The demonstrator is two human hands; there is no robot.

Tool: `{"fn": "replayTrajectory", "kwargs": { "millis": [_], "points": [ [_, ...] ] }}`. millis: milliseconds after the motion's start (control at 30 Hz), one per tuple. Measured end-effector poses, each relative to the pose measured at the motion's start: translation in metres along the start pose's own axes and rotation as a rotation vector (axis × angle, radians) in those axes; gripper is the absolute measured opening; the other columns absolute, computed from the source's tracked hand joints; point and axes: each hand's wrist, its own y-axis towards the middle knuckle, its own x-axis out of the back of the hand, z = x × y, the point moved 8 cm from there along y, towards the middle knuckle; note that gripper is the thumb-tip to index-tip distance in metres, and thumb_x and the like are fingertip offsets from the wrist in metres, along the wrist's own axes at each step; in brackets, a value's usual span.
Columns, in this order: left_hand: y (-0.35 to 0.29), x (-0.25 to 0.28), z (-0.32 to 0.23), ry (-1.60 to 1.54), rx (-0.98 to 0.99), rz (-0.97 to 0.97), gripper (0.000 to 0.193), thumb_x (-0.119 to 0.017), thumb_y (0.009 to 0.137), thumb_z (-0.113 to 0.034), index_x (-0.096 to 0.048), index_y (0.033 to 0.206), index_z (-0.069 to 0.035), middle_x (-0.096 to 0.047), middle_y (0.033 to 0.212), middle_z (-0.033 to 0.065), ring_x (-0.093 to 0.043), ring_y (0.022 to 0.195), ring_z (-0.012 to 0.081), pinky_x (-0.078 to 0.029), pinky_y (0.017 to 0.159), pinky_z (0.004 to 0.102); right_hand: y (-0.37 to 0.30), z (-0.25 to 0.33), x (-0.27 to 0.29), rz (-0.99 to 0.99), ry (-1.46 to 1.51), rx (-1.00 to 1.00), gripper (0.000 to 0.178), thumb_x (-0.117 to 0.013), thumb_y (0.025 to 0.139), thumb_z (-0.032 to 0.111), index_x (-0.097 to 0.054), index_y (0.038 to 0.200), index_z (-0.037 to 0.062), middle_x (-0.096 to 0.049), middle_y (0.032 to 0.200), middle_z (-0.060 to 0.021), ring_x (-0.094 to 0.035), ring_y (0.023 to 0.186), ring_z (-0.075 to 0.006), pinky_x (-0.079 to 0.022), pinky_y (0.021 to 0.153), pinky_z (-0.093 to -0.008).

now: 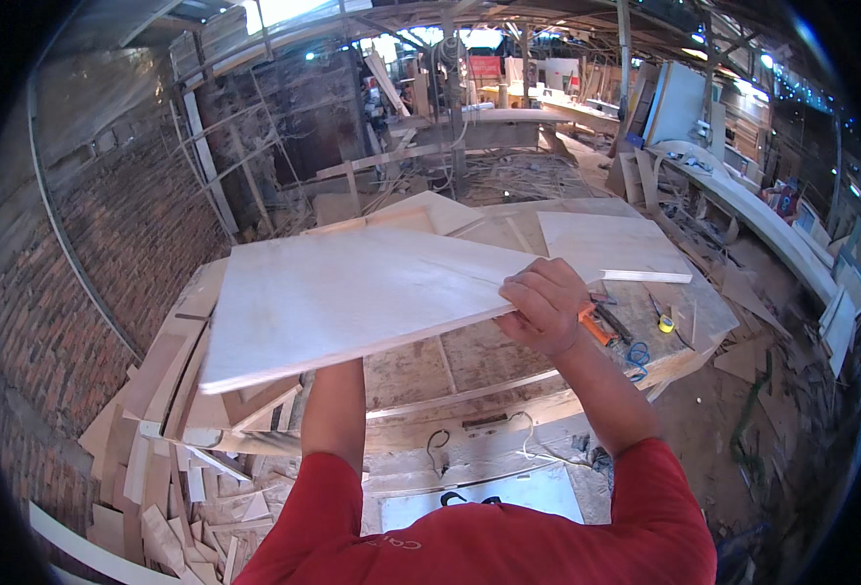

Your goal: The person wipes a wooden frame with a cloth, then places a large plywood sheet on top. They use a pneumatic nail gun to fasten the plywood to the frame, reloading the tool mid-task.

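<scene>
A large pale wooden board point(352, 292) is held up over the workbench, tilted, its near edge toward me. My right hand point(547, 304) is closed around its right-hand corner, fingers over the top face. My left forearm point(335, 414) goes up beneath the board, and the board hides that hand and its fingers. Another pale board point(613, 244) lies flat on the workbench point(406, 361) behind my right hand. Just right of that hand lie an orange-handled tool point(596, 326), a dark-handled tool point(613, 322) and a blue coiled cord point(637, 359).
A yellow tape measure point(665, 324) lies near the bench's right end. More panels point(430, 210) lie at the back of the bench. Wood offcuts point(172, 531) are heaped on the floor at lower left, beside a brick wall point(79, 283). A long pale beam point(762, 219) runs along the right.
</scene>
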Motion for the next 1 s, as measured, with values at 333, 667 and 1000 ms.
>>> {"fn": "replayTrajectory", "kwargs": {
  "millis": [333,667,1000],
  "points": [
    [-0.034,0.013,0.012,0.065,0.038,-0.090,0.100,-0.047,0.093,-0.072,-0.023,0.158,0.000,-0.033,0.159,0.0251,-0.030,0.147,0.0448,-0.024,0.119,0.0661,-0.090,-0.015,-0.035,0.160,-0.033,-0.029,0.032,-0.068,0.063,0.009,-0.068,0.095,0.0060,-0.070,0.100,-0.0099,-0.069,0.089,-0.0358,-0.054,0.073,-0.0448],
    [-0.065,0.030,0.040,0.070,0.090,-0.113,0.097,-0.049,0.093,-0.070,-0.026,0.157,0.000,-0.036,0.157,0.0243,-0.034,0.145,0.0439,-0.026,0.118,0.0648,-0.178,-0.073,-0.006,0.417,-0.411,-0.319,0.045,-0.063,0.076,0.007,-0.075,0.119,0.0121,-0.059,0.086,-0.0089,-0.058,0.086,-0.0301,-0.045,0.081,-0.0445],
    [-0.111,0.053,0.076,0.077,0.165,-0.158,0.094,-0.050,0.094,-0.067,-0.028,0.156,0.000,-0.039,0.154,0.0236,-0.037,0.142,0.0430,-0.028,0.118,0.0635,-0.309,-0.072,0.007,0.587,0.267,-1.108,0.045,-0.057,0.101,0.020,-0.059,0.145,0.0167,-0.068,0.119,-0.0083,-0.062,0.093,-0.0203,-0.050,0.084,-0.0348]
  ]
}}
